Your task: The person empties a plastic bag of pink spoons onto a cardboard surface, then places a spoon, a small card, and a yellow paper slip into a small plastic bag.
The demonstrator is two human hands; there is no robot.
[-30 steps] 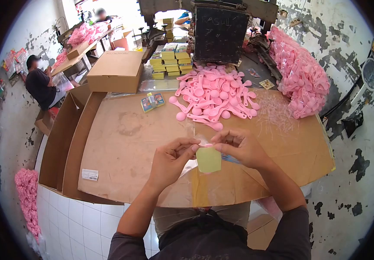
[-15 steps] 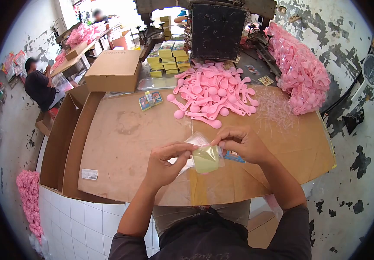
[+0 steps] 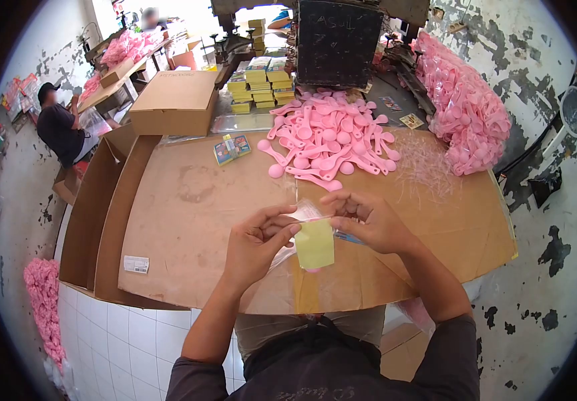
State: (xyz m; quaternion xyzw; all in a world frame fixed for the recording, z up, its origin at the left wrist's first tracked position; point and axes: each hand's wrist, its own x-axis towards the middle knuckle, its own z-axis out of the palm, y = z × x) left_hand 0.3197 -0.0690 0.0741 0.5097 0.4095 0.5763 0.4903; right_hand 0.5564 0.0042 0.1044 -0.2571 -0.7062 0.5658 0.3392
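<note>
Near the front of the cardboard-covered table, my left hand [image 3: 255, 244] pinches the upper left corner of a small clear plastic bag with a pale yellow-green card [image 3: 315, 246] in it. My right hand [image 3: 372, 224] pinches the upper right corner, its fingers bent. The card hangs upright between them, and a bit of pink shows at its lower edge. More clear plastic bags [image 3: 307, 210] lie just behind, partly covered by my hands. A blue printed card [image 3: 348, 238] peeks out under my right hand.
Pink plastic spoons [image 3: 332, 140] are heaped beyond my hands. A banded card bundle [image 3: 232, 150] lies left of them, with stacked cards [image 3: 260, 80] behind. A closed carton [image 3: 173, 100] stands back left; bagged spoons [image 3: 465, 110] are at right. Another person [image 3: 65, 127] sits at far left.
The bag and card have turned from a glossy tilted pose to hang flatter and more upright. My right fingers have shifted slightly; both hands keep their pinch.
</note>
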